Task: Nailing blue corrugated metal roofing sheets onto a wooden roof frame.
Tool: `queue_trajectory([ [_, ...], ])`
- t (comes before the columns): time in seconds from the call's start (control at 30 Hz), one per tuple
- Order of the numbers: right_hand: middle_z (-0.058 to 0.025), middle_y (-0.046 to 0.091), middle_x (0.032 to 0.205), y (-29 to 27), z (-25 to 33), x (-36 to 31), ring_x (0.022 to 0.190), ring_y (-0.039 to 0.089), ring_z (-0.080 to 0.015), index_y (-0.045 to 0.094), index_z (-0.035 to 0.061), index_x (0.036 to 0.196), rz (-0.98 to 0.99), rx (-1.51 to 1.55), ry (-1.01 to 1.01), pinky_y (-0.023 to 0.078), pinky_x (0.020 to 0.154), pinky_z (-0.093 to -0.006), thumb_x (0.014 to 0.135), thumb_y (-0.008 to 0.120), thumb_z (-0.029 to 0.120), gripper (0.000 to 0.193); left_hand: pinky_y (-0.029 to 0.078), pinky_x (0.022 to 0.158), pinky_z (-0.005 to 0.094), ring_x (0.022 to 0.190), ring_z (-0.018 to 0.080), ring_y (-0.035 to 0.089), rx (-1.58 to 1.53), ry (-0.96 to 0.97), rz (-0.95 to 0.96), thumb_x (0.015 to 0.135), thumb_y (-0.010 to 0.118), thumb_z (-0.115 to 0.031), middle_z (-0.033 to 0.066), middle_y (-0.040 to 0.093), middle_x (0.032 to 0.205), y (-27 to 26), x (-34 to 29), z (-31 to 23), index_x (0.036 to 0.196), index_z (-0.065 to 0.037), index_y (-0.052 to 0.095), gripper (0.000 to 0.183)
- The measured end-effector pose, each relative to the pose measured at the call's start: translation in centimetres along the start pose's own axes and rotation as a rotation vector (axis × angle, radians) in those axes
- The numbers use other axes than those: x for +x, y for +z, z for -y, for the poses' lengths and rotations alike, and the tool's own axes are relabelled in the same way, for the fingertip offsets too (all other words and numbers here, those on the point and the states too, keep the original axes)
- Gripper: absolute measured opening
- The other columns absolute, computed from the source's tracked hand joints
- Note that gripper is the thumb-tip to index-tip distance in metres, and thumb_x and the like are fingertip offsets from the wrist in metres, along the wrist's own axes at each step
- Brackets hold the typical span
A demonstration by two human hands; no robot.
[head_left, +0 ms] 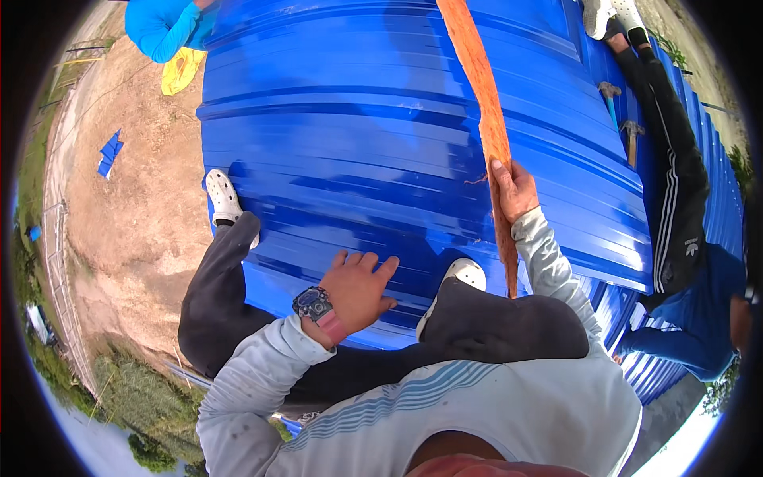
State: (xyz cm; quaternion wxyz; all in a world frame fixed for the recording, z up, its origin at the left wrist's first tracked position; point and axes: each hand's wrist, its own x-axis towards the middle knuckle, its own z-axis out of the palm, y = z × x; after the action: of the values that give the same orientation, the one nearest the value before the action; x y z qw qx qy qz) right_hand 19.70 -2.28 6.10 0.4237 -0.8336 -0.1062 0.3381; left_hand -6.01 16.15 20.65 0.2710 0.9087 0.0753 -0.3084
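Note:
My right hand grips a long, narrow strip of rough orange-brown wood near its lower part. The strip runs from the top of the view down to a ragged, pointed end beside my right knee, across the blue ribbed metal sheet. My left hand, with a dark watch at its wrist, has its fingers spread and holds nothing. It is over the sheet between my feet; whether it touches the metal I cannot tell.
Two hammers lie at the sheet's right side, beside a person in dark trousers. Another person in a blue top is at the far left edge. Bare ground lies beyond the sheet's left edge. My white clogs rest on the sheet.

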Motion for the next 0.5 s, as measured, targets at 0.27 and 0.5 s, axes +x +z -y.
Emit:
queue_trajectory([
  [0.27,-0.0117,0.060,0.065,-6.6,-0.9,1.9,0.062,0.056,-0.0194,0.059,-0.0017,0.079,-0.275,-0.049,0.026,0.047,0.059,-0.0360,0.095,0.059,0.053,0.057,0.042,0.097,0.0466,0.106,0.0322,0.061,0.013,0.044,0.004,0.079,0.077,-0.036,0.0133,0.062,0.111,-0.7,-0.1,-0.1,0.133,-0.009,0.054,0.065],
  [0.5,-0.0115,0.062,0.068,-7.7,0.2,1.2,0.064,0.058,-0.0201,0.061,-0.0015,0.085,-0.384,-0.010,-0.009,0.048,0.062,-0.0359,0.096,0.059,0.051,0.054,0.044,0.094,0.0465,0.103,0.0319,0.062,0.082,0.074,0.002,0.080,0.075,-0.040,0.0128,0.063,0.109,-1.5,0.7,-0.1,0.133,-0.010,0.055,0.064],
])
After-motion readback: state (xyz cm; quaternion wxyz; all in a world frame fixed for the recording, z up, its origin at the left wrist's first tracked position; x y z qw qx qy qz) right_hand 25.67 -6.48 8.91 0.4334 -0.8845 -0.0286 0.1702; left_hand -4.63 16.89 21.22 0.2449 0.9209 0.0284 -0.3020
